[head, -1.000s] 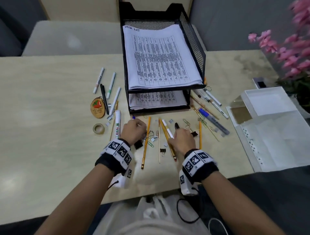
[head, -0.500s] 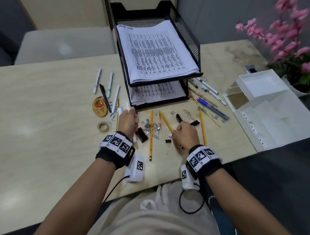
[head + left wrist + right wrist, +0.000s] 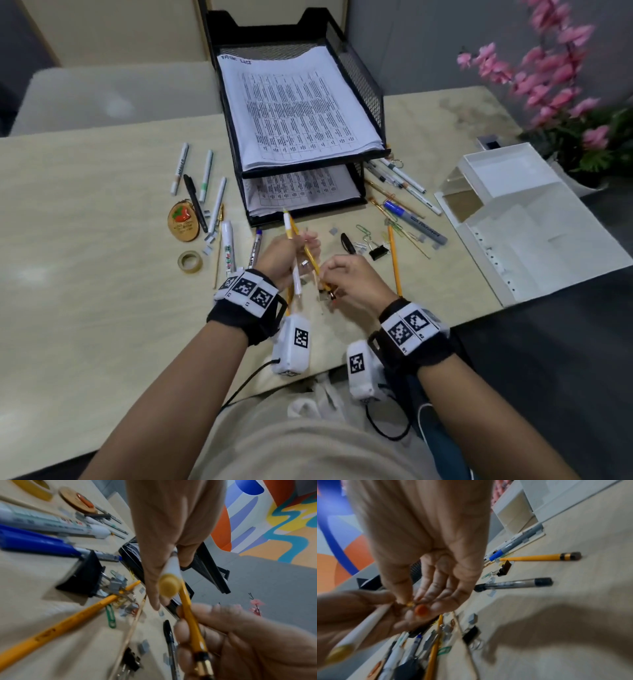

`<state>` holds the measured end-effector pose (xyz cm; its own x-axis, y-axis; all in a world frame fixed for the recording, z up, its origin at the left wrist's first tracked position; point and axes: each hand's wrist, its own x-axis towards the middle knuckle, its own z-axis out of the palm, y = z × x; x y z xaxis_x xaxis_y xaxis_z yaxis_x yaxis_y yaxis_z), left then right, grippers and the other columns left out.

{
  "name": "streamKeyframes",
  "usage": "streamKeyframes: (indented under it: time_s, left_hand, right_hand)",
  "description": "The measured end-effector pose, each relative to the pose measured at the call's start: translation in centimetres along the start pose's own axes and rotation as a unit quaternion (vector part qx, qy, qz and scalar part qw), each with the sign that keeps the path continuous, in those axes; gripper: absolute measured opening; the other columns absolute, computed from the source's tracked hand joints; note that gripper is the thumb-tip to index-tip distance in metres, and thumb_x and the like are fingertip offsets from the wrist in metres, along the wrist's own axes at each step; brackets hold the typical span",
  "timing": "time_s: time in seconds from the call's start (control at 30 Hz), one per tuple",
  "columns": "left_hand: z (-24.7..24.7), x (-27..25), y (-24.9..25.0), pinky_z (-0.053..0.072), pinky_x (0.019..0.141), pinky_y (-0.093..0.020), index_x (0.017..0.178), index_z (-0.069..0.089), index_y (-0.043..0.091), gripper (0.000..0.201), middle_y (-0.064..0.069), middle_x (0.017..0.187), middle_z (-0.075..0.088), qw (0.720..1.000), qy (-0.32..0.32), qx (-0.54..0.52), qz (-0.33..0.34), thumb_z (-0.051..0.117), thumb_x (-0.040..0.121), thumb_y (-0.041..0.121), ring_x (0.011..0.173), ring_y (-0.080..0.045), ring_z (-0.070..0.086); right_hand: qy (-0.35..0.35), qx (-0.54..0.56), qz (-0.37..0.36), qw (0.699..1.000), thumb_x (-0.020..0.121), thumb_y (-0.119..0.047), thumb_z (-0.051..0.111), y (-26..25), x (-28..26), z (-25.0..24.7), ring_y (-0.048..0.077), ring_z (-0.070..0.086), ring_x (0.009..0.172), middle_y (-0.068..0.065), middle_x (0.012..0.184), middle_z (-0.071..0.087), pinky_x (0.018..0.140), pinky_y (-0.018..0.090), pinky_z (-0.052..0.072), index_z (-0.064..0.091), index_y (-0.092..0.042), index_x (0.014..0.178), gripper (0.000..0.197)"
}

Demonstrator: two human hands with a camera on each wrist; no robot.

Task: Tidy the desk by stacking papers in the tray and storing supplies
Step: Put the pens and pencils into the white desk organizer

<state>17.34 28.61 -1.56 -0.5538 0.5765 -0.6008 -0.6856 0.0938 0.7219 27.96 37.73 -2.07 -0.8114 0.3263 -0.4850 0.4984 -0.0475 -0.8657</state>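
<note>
My left hand (image 3: 298,250) grips a white marker with a yellow cap (image 3: 287,226), held upright above the desk. My right hand (image 3: 337,274) pinches a yellow pencil (image 3: 310,260) near its eraser end and holds it against the marker. In the left wrist view the marker (image 3: 169,584) sits in my left fingers, with the pencil (image 3: 192,626) in the right hand below it. In the right wrist view my fingertips close on the pencil's eraser (image 3: 421,609). The black mesh tray (image 3: 356,78) holds printed papers (image 3: 294,106) on both levels.
Markers (image 3: 205,178), a wooden tag (image 3: 183,222) and a tape roll (image 3: 190,261) lie left of the tray. A black pen (image 3: 347,243), a binder clip (image 3: 378,251), another pencil (image 3: 394,260) and a blue marker (image 3: 414,222) lie to the right. A white organiser box (image 3: 507,178) stands far right beside pink flowers (image 3: 565,85).
Both hands have risen off the desk. The left has picked up the white marker and the right the yellow pencil, and the two hands have come together.
</note>
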Motion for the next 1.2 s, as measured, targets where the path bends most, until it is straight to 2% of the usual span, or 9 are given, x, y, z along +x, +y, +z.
streamKeyframes:
  time_s: [0.07, 0.2, 0.33, 0.5, 0.63, 0.73, 0.8, 0.97, 1.2]
  left_hand:
    - [0.9, 0.3, -0.1, 0.052, 0.054, -0.023, 0.077, 0.047, 0.011, 0.03, -0.005, 0.067, 0.059, 0.999, 0.036, -0.012, 0.028, 0.032, 0.102, 0.017, 0.059, -0.012, 0.059]
    - [0.4, 1.2, -0.1, 0.031, 0.034, -0.015, 0.071, 0.043, 0.016, 0.031, 0.001, 0.054, 0.039, 0.992, 0.104, 0.019, 0.069, 0.037, 0.1, 0.022, 0.033, -0.004, 0.033]
    - [-0.5, 1.0, -0.1, 0.024, 0.03, -0.011, 0.076, 0.052, 0.013, 0.023, -0.001, 0.056, 0.04, 0.99, 0.117, 0.061, 0.05, 0.042, 0.096, 0.01, 0.028, -0.001, 0.032]
    - [-0.4, 0.8, -0.5, 0.035, 0.033, -0.012, 0.084, 0.048, 0.008, 0.022, -0.005, 0.065, 0.041, 0.996, 0.089, -0.001, -0.024, 0.031, 0.098, 0.002, 0.043, -0.009, 0.041]
    - [0.3, 1.0, -0.9, 0.046, 0.04, -0.017, 0.083, 0.048, 0.011, 0.027, -0.005, 0.072, 0.048, 0.998, 0.05, -0.023, -0.034, 0.03, 0.102, 0.016, 0.065, -0.014, 0.048]
    - [0.7, 1.2, -0.8, 0.055, 0.047, -0.02, 0.082, 0.05, 0.008, 0.036, -0.009, 0.075, 0.067, 0.997, 0.049, -0.057, -0.005, 0.026, 0.103, 0.023, 0.074, -0.019, 0.066]
    - [1.4, 1.4, -0.5, 0.054, 0.046, -0.021, 0.077, 0.045, 0.01, 0.036, -0.004, 0.055, 0.067, 0.997, 0.057, -0.053, 0.021, 0.026, 0.103, 0.024, 0.053, -0.013, 0.068]
    - [3.2, 2.0, -0.1, 0.029, 0.033, -0.014, 0.07, 0.039, 0.016, 0.032, 0.001, 0.054, 0.037, 0.992, 0.07, 0.088, 0.06, 0.037, 0.1, 0.026, 0.031, -0.005, 0.032]
    - [9.2, 3.0, -1.2, 0.042, 0.051, -0.025, 0.069, 0.048, 0.009, 0.026, -0.005, 0.058, 0.051, 0.954, 0.123, 0.257, 0.093, 0.041, 0.094, 0.014, 0.049, -0.018, 0.046]
  right_hand:
    - [0.011, -0.009, -0.002, 1.0, 0.09, -0.007, 0.055, 0.3, 0.3, -0.8, 0.012, 0.057, 0.054, 0.003, 0.068, 0.063, 0.048, 0.02, 0.046, 0.062, -0.011, 0.074, 0.019]
    - [0.219, -0.238, 0.019, 0.946, 0.087, -0.009, 0.052, 1.5, 1.4, -3.4, 0.023, 0.058, 0.077, 0.007, 0.08, 0.061, 0.068, 0.029, 0.046, 0.058, -0.004, 0.081, 0.01]
    - [0.179, -0.415, 0.081, 0.888, 0.084, -0.014, 0.055, 2.9, 1.2, -4.0, 0.033, 0.058, 0.093, 0.017, 0.097, 0.06, 0.067, 0.031, 0.038, 0.054, -0.003, 0.089, 0.012]
    - [0.167, -0.14, 0.069, 0.973, 0.081, -0.007, 0.059, 2.2, 1.6, -3.2, 0.025, 0.057, 0.062, 0.013, 0.069, 0.062, 0.067, 0.039, 0.054, 0.059, -0.005, 0.068, 0.013]
    - [0.028, -0.03, 0.022, 0.999, 0.09, -0.004, 0.053, -0.4, 1.1, -0.8, 0.018, 0.053, 0.059, 0.009, 0.071, 0.059, 0.053, 0.025, 0.048, 0.062, 0.01, 0.092, 0.017]
    - [-0.012, -0.039, -0.014, 0.999, 0.09, -0.006, 0.056, -0.8, 1.2, -0.1, 0.018, 0.059, 0.065, 0.007, 0.077, 0.065, 0.063, 0.027, 0.049, 0.066, 0.006, 0.092, 0.015]
    - [0.014, -0.056, -0.01, 0.998, 0.09, -0.007, 0.057, -0.7, 1.2, -0.9, 0.014, 0.058, 0.06, 0.006, 0.071, 0.064, 0.058, 0.022, 0.048, 0.068, 0.003, 0.09, 0.015]
    - [0.27, -0.274, 0.083, 0.919, 0.085, -0.009, 0.053, 1.4, 1.2, -6.5, 0.033, 0.059, 0.096, 0.018, 0.102, 0.063, 0.082, 0.037, 0.048, 0.06, -0.004, 0.089, 0.01]
    - [0.188, -0.36, 0.139, 0.903, 0.086, -0.017, 0.054, 3.2, 0.2, -9.3, 0.036, 0.049, 0.112, 0.021, 0.122, 0.05, 0.085, 0.036, 0.042, 0.052, -0.002, 0.107, 0.026]
